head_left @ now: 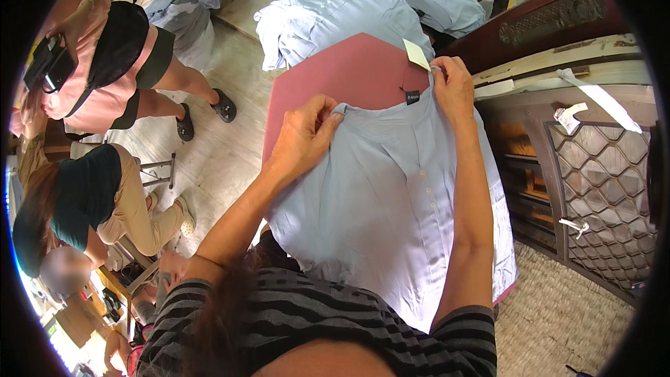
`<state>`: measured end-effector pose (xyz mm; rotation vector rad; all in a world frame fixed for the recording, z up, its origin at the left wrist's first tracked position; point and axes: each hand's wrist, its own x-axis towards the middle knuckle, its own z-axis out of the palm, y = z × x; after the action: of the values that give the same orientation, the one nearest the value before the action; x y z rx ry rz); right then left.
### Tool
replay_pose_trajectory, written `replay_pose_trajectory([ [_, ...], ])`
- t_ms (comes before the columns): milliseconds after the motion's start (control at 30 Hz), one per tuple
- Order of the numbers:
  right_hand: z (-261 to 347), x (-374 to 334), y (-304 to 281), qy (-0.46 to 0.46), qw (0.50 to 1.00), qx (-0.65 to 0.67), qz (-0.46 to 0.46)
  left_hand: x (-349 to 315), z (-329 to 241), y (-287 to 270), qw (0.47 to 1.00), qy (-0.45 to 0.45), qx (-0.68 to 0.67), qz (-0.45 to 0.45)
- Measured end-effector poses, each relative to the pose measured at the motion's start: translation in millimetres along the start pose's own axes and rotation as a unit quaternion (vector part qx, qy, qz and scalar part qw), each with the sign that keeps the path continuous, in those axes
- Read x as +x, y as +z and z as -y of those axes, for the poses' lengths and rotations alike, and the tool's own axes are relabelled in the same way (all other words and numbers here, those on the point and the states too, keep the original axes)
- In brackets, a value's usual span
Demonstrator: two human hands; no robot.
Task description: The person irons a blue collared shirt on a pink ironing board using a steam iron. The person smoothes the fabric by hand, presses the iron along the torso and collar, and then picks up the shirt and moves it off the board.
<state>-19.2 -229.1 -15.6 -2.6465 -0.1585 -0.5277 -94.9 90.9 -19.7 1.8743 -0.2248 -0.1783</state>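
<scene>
A light blue garment (pixel 377 188) with a row of small buttons and gathers below its top band lies spread over a pink padded board (pixel 328 73). My left hand (pixel 307 132) pinches the left end of the band between thumb and fingers. At the band's right end, my right hand (pixel 452 91) grips the cloth, and its fingertips are partly hidden. A small black label (pixel 412 97) stands up at the band between my hands. Beside my right hand is a pale yellow-green tag (pixel 417 54). The garment's lower part drapes toward my body.
Piles of light blue garments (pixel 342 14) lie beyond the board. Dark wooden furniture with a lattice panel (pixel 600 188) stands close on the right. On the left, one person stands in a pink top (pixel 87 70) and another sits in a dark green shirt (pixel 84 188).
</scene>
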Motion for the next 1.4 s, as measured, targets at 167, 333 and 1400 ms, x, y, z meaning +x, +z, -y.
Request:
replay_pose_trajectory([
  [167,30,-17,-18,0.024,0.996,0.030,-0.085,-9,0,-8,0.999,0.030,0.037,0.021],
  [333,132,-106,-5,-0.009,0.988,0.155,0.022,-63,8,-40,0.983,0.022,0.167,0.075],
  [1400,115,-122,20,0.121,0.988,0.091,0.026,-48,35,10,0.917,0.237,0.317,0.058],
])
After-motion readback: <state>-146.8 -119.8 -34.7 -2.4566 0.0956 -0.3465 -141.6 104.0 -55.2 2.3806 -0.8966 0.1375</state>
